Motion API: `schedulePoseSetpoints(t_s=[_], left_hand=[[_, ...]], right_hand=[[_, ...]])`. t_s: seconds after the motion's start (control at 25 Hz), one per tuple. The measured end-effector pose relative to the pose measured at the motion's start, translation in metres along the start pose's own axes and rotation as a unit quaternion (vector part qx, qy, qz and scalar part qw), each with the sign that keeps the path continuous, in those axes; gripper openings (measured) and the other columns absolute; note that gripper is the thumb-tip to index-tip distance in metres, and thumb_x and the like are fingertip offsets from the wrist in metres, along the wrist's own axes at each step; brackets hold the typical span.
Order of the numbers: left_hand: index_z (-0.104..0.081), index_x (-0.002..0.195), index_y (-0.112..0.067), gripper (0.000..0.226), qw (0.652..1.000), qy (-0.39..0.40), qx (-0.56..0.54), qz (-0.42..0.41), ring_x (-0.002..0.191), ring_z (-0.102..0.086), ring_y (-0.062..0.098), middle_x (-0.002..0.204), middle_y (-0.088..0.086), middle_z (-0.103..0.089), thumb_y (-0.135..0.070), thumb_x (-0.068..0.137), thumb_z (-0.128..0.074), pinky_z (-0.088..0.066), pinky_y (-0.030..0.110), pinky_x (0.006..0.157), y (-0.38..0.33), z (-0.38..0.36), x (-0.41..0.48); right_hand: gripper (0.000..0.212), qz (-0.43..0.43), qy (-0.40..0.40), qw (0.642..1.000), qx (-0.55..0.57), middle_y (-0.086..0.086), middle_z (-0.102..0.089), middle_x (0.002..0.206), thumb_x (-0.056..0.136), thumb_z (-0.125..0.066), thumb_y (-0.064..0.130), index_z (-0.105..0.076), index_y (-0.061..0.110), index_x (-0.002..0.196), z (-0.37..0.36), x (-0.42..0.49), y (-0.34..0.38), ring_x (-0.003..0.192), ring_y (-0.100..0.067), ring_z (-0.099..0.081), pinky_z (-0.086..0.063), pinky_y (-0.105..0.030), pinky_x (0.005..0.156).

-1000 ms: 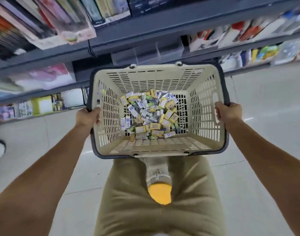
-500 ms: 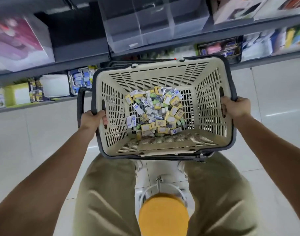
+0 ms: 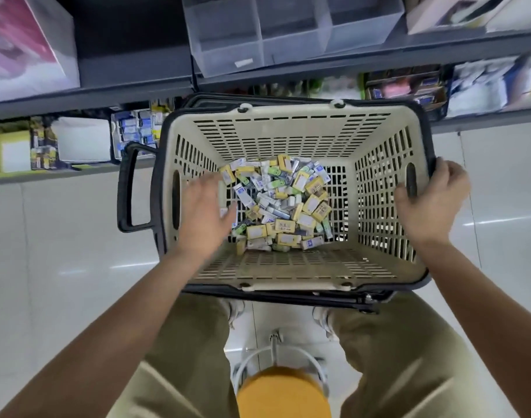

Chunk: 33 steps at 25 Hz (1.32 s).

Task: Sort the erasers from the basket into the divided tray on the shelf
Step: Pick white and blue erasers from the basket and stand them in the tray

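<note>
L hand quit rim, fingers apart over erasers; R hand clamps 1 basket.

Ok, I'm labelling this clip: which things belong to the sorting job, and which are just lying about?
In the job: erasers in the basket; right hand gripping its rim; left hand open, reaching inside; clear divided tray on the shelf.
Lying about: pink box; blue packs; yellow stool.

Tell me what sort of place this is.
Most likely a stationery shop aisle: tiered shelves stocked with packaged goods, a plastic shopping basket holding small boxed erasers, and a clear divided tray on the shelf.
</note>
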<state>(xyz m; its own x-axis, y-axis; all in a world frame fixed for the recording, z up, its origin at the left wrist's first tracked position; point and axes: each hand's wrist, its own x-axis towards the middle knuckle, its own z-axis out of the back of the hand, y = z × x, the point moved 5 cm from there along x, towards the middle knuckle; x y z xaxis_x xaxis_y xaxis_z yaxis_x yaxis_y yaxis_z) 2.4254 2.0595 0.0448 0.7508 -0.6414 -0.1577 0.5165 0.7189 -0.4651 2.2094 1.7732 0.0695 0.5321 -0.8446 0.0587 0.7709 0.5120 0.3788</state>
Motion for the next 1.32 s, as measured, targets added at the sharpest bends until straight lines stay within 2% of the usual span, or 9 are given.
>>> schedulePoseSetpoints(t_s=[0.12, 0.2, 0.36, 0.52, 0.64, 0.76, 0.96, 1.12, 1.32], left_hand=[[-0.041, 0.136, -0.010, 0.058, 0.988, 0.152, -0.020, -0.003, 0.132, -0.032, 0.024, 0.138, 0.009, -0.042, -0.033, 0.086, -0.060, -0.023, 0.035, 0.111, -0.008, -0.074, 0.023], [-0.038, 0.137, -0.013, 0.062, 0.980, 0.199, -0.005, -0.016, 0.133, -0.030, 0.024, 0.139, 0.008, -0.039, -0.035, 0.085, -0.063, -0.024, 0.035, 0.110, -0.003, -0.111, 0.047], [-0.041, 0.135, -0.018, 0.071, 0.984, 0.161, 0.051, -0.059, 0.125, -0.033, 0.021, 0.134, 0.004, -0.041, -0.047, 0.076, -0.069, -0.030, 0.035, 0.105, 0.005, -0.144, 0.095], [-0.050, 0.125, -0.025, 0.070, 0.977, 0.146, 0.101, -0.116, 0.116, -0.035, 0.020, 0.118, 0.002, -0.044, -0.057, 0.068, -0.072, -0.033, 0.032, 0.088, 0.004, -0.151, 0.121], [-0.053, 0.118, -0.028, 0.065, 0.971, 0.153, 0.125, -0.131, 0.112, -0.035, 0.019, 0.107, -0.001, -0.038, -0.060, 0.065, -0.071, -0.032, 0.031, 0.082, -0.002, -0.151, 0.127], [-0.051, 0.124, -0.026, 0.071, 0.965, 0.170, 0.152, -0.130, 0.116, -0.036, 0.022, 0.113, 0.003, -0.040, -0.058, 0.065, -0.074, -0.036, 0.034, 0.090, -0.010, -0.143, 0.117], [-0.048, 0.128, -0.018, 0.070, 0.955, 0.202, 0.175, -0.128, 0.115, -0.044, 0.026, 0.124, 0.010, -0.043, -0.050, 0.070, -0.074, -0.037, 0.032, 0.090, -0.027, -0.126, 0.088], [-0.051, 0.124, -0.014, 0.056, 0.950, 0.241, 0.151, -0.127, 0.109, -0.050, 0.023, 0.124, 0.009, -0.048, -0.041, 0.078, -0.071, -0.041, 0.031, 0.087, -0.027, -0.131, 0.069], [-0.051, 0.125, -0.014, 0.055, 0.948, 0.271, 0.124, -0.115, 0.111, -0.050, 0.023, 0.126, 0.007, -0.050, -0.040, 0.080, -0.070, -0.044, 0.034, 0.090, -0.029, -0.135, 0.060]], right_hand=[[0.049, 0.179, 0.006, 0.982, -0.065, -0.032, -0.044, 0.127, 0.082, -0.060, 0.019, -0.051, -0.008, 0.122, -0.036, -0.004, 0.031, 0.114, -0.045, -0.044, -0.038, -0.048, 0.096], [0.046, 0.243, 0.097, 0.963, -0.064, -0.026, -0.045, 0.129, 0.081, -0.066, 0.022, -0.057, -0.005, 0.118, -0.084, -0.006, 0.049, 0.117, -0.041, -0.044, -0.035, -0.045, 0.100], [0.051, 0.254, 0.303, 0.911, -0.122, -0.012, -0.044, 0.131, 0.085, -0.060, 0.040, -0.053, 0.010, 0.126, -0.184, 0.011, 0.063, 0.123, -0.030, -0.039, -0.034, -0.038, 0.102], [0.048, 0.248, 0.405, 0.877, -0.064, -0.009, -0.056, 0.110, 0.081, -0.064, 0.046, -0.057, 0.013, 0.115, -0.226, 0.024, 0.073, 0.105, -0.025, -0.052, -0.042, -0.032, 0.082], [0.048, 0.281, 0.405, 0.865, -0.096, -0.006, -0.055, 0.091, 0.076, -0.059, 0.061, -0.061, 0.014, 0.086, -0.229, 0.022, 0.083, 0.093, -0.022, -0.052, -0.044, -0.034, 0.070], [0.064, 0.321, 0.385, 0.848, -0.172, -0.003, -0.053, 0.081, 0.062, -0.057, 0.075, -0.063, 0.013, 0.075, -0.218, 0.006, 0.095, 0.093, -0.018, -0.048, -0.048, -0.036, 0.074], [0.045, 0.384, 0.345, 0.806, -0.291, 0.001, -0.041, 0.092, 0.068, -0.066, 0.064, -0.049, 0.022, 0.068, -0.199, -0.023, 0.104, 0.082, -0.016, -0.046, -0.035, -0.024, 0.050], [0.039, 0.425, 0.310, 0.800, -0.289, 0.002, -0.048, 0.097, 0.079, -0.061, 0.055, -0.060, 0.019, 0.092, -0.198, -0.033, 0.100, 0.082, -0.018, -0.052, -0.041, -0.027, 0.054], [0.031, 0.407, 0.344, 0.820, -0.207, -0.008, -0.055, 0.108, 0.086, -0.060, 0.036, -0.057, 0.015, 0.108, -0.197, -0.043, 0.094, 0.098, -0.028, -0.057, -0.052, -0.041, 0.075]])
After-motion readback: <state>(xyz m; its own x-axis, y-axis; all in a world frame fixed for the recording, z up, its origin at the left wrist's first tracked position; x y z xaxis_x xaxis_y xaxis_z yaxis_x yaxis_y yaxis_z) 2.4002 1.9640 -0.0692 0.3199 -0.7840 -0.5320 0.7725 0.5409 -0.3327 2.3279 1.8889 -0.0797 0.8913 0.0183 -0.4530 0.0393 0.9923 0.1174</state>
